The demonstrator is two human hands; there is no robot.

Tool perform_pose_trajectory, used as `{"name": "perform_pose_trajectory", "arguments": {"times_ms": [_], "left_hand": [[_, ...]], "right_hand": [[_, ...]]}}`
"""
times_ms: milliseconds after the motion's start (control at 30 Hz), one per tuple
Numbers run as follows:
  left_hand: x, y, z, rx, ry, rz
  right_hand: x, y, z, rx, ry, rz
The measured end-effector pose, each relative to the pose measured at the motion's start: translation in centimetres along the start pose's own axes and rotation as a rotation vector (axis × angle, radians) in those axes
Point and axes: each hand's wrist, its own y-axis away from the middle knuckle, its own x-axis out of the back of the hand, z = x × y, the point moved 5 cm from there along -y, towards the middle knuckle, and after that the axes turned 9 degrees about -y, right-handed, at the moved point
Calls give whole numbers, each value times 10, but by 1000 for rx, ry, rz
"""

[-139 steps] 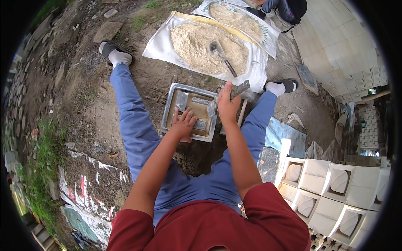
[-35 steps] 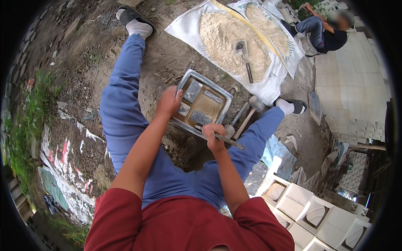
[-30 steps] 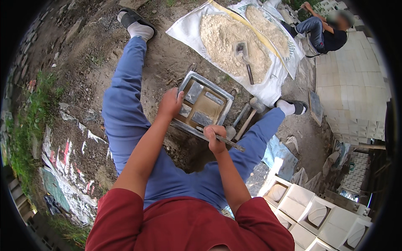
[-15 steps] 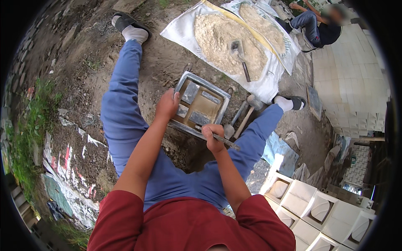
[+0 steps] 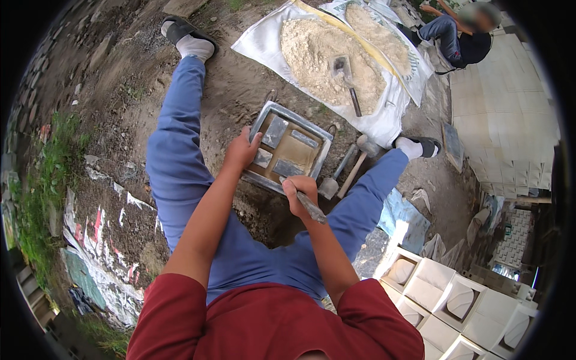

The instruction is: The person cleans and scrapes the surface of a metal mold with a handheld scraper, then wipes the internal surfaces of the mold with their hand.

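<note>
Between my knees sits a grey rectangular mould (image 5: 327, 146) with raised walls, grey blocks and pale powdery material inside. My left hand (image 5: 242, 151) is closed on its left wall, with the thumb over the rim. At the near right corner my right hand (image 5: 300, 195) is wrapped round a narrow flat metal tool (image 5: 314, 211), like a slim trowel. Its broad grey end sticks out toward me, and its thin end points at the mould. Right of the mould lie a mallet (image 5: 354, 173) with a wooden handle and a small flat-bladed trowel (image 5: 329, 187).
Beyond the mould, a white sack sheet (image 5: 258, 45) bears a heap of pale powder (image 5: 312, 51) with a scoop (image 5: 344, 71) in it. Cream blocks (image 5: 427, 282) stand in rows at the lower right. A person (image 5: 453, 39) sits at the far right.
The tool in my right hand has turned, so its flat end now shows broader and points more toward me. My left hand keeps its hold on the mould.
</note>
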Motion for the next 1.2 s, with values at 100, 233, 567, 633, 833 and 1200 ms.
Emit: {"name": "perform_pose_trajectory", "arguments": {"times_ms": [100, 233, 567, 633, 833, 1200], "left_hand": [[0, 3, 7, 5, 3, -17], [-8, -1, -5, 8, 50, 2], [-40, -34, -54, -112, 473, 41], [-44, -36, -58, -105, 722, -67], [-38, -28, -32, -35, 946, -223], [-18, -18, -20, -9, 1025, -287]], "right_hand": [[3, 3, 1, 27, -18, 11], [-1, 5, 24, -63, -25, -16], [-21, -9, 44, -165, -154, 5], [-25, -13, 43, -171, -200, 32], [-25, -15, 45, -178, -116, -15], [-47, -33, 39, -117, -99, 7]]}}
